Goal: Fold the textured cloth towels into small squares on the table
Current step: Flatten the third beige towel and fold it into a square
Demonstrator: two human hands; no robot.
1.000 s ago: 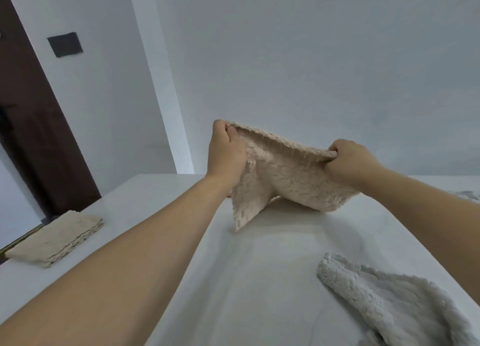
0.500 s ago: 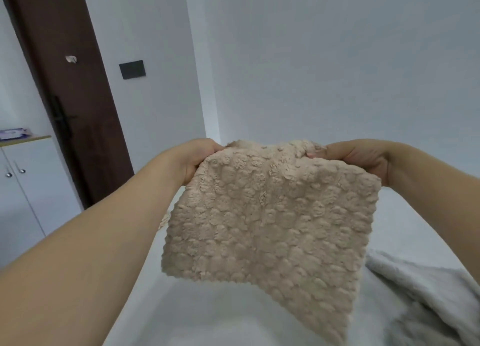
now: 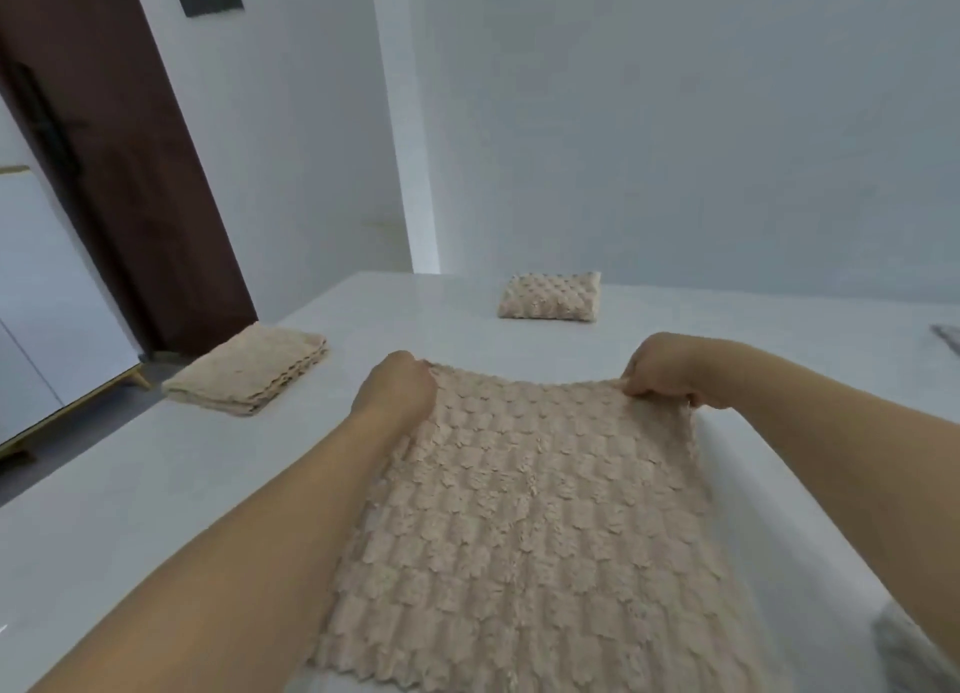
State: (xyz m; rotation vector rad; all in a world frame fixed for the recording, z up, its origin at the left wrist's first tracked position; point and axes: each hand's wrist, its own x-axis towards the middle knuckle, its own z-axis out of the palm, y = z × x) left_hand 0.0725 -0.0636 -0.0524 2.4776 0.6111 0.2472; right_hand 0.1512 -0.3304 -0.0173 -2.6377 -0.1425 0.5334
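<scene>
We saw a beige towel (image 3: pixel 524 526) with a raised, bubble-like weave and a scalloped near hem, spread open over the white worktop (image 3: pixel 104 510) between the two forearms. The left hand (image 3: pixel 397 388) had its grip closed on the far left corner, and the right hand (image 3: pixel 662 367) pinched the far right corner, the far edge running taut between them. We counted three beige towels: the open one, a folded stack (image 3: pixel 247 370) near the worktop's left edge, and a small folded square (image 3: pixel 550 296) farther back near the wall. Grey cloth (image 3: pixel 904 651) showed at the lower right corner, and another grey scrap (image 3: pixel 948 336) at the right border. Bare worktop lay left of the open towel and between it and the folded square.
</scene>
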